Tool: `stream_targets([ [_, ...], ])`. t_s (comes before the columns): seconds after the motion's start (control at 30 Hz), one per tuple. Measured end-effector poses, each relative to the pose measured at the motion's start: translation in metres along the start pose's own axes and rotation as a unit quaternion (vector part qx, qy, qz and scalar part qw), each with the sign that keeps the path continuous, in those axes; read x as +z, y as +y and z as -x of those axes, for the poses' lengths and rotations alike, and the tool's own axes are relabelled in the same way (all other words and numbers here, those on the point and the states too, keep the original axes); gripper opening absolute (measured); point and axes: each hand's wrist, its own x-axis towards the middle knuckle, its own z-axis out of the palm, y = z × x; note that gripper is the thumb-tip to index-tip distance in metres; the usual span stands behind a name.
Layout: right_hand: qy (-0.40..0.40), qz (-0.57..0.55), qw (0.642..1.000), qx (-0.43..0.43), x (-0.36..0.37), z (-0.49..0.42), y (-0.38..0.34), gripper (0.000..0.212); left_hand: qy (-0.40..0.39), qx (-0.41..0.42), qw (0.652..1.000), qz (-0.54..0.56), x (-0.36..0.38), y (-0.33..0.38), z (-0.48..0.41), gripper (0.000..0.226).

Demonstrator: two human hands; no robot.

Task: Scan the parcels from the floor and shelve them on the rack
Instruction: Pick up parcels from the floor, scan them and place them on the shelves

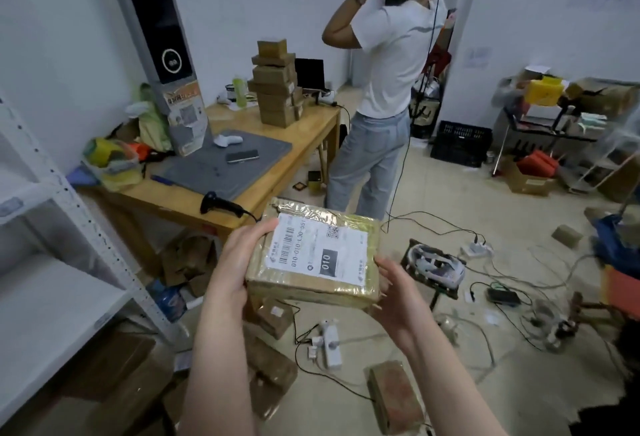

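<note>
Gripping parcel (313, 255) btwn both hands | L hand (239, 262) thumb on label | R hand (398, 292) fingers under

Parcel (311, 255): tan box under glossy tape, white barcode label marked "010" facing up, raised above the floor (450, 214).
Floor parcels (394, 397): brown boxes lying scattered.
Rack (52, 297): white metal shelves at left.

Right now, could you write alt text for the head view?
Left hand and right hand hold a taped parcel, label up, above a cable-strewn floor. A black scanner lies on the wooden table; a white rack stands left.
</note>
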Motion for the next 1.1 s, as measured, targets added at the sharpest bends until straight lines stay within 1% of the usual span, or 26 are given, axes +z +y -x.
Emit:
stream_targets([
  [0.1, -0.018, 0.054, 0.998, 0.013, 0.019, -0.043, -0.010, 0.039, 0.014, 0.002, 1.000, 0.001, -0.009, 0.013, -0.022, 0.042],
  [0.13, -0.019, 0.061, 0.998, 0.018, 0.025, -0.055, -0.010, 0.036, 0.041, -0.006, 0.999, 0.012, -0.011, 0.014, -0.025, 0.036],
  [0.17, -0.021, 0.060, 0.998, 0.022, 0.031, -0.070, -0.008, 0.029, 0.081, -0.011, 0.996, 0.033, -0.016, 0.011, -0.029, 0.036],
  [0.2, -0.026, 0.057, 0.998, 0.029, 0.041, -0.082, -0.005, 0.021, 0.119, -0.004, 0.991, 0.058, -0.021, 0.012, -0.034, 0.041],
  [0.23, -0.036, 0.053, 0.997, 0.040, 0.053, -0.094, -0.001, 0.018, 0.153, 0.005, 0.985, 0.084, -0.028, 0.012, -0.039, 0.059],
  [0.3, -0.059, 0.048, 0.995, 0.065, 0.082, -0.117, 0.011, 0.019, 0.183, -0.004, 0.976, 0.119, -0.040, 0.006, -0.050, 0.117],
  [0.33, -0.074, 0.044, 0.993, 0.077, 0.097, -0.126, 0.018, 0.023, 0.197, -0.006, 0.972, 0.129, -0.044, 0.003, -0.053, 0.129],
  [0.37, -0.098, 0.039, 0.990, 0.091, 0.111, -0.137, 0.025, 0.030, 0.216, -0.001, 0.967, 0.136, -0.046, -0.001, -0.055, 0.125],
  [0.4, -0.123, 0.038, 0.986, 0.110, 0.125, -0.144, 0.032, 0.034, 0.235, -0.001, 0.961, 0.143, -0.048, -0.006, -0.057, 0.114],
  [0.43, -0.147, 0.040, 0.980, 0.125, 0.139, -0.152, 0.040, 0.033, 0.246, 0.001, 0.958, 0.150, -0.050, -0.010, -0.060, 0.105],
  [0.5, -0.187, 0.041, 0.969, 0.157, 0.162, -0.165, 0.052, 0.025, 0.290, -0.001, 0.944, 0.159, -0.063, -0.017, -0.074, 0.102],
  [0.53, -0.206, 0.043, 0.962, 0.173, 0.172, -0.172, 0.056, 0.030, 0.316, -0.004, 0.934, 0.166, -0.070, -0.016, -0.080, 0.101],
  [0.6, -0.230, 0.055, 0.951, 0.200, 0.190, -0.193, 0.062, 0.050, 0.354, -0.015, 0.916, 0.189, -0.090, -0.012, -0.092, 0.093],
  [0.63, -0.234, 0.059, 0.947, 0.211, 0.198, -0.206, 0.064, 0.056, 0.373, -0.021, 0.907, 0.195, -0.098, -0.008, -0.098, 0.090],
  [0.73, -0.203, 0.075, 0.956, 0.199, 0.224, -0.248, 0.061, 0.062, 0.426, -0.018, 0.882, 0.200, -0.123, -0.002, -0.118, 0.104],
  [0.77, -0.193, 0.079, 0.959, 0.192, 0.232, -0.267, 0.059, 0.060, 0.441, -0.014, 0.875, 0.199, -0.131, 0.000, -0.128, 0.103],
  [0.8, -0.188, 0.083, 0.961, 0.185, 0.241, -0.286, 0.056, 0.056, 0.451, -0.013, 0.869, 0.202, -0.139, 0.003, -0.137, 0.103],
  [0.87, -0.176, 0.103, 0.963, 0.174, 0.258, -0.325, 0.051, 0.046, 0.459, -0.016, 0.867, 0.194, -0.149, 0.010, -0.158, 0.115],
  [0.93, -0.151, 0.139, 0.967, 0.153, 0.276, -0.363, 0.048, 0.042, 0.474, -0.023, 0.864, 0.170, -0.158, 0.016, -0.180, 0.124],
  [1.0, -0.129, 0.194, 0.964, 0.125, 0.294, -0.400, 0.050, 0.035, 0.482, -0.030, 0.862, 0.156, -0.165, 0.024, -0.201, 0.117],
  [1.1, -0.106, 0.319, 0.938, 0.082, 0.320, -0.450, 0.056, 0.036, 0.486, -0.023, 0.860, 0.152, -0.172, 0.031, -0.227, 0.088],
])
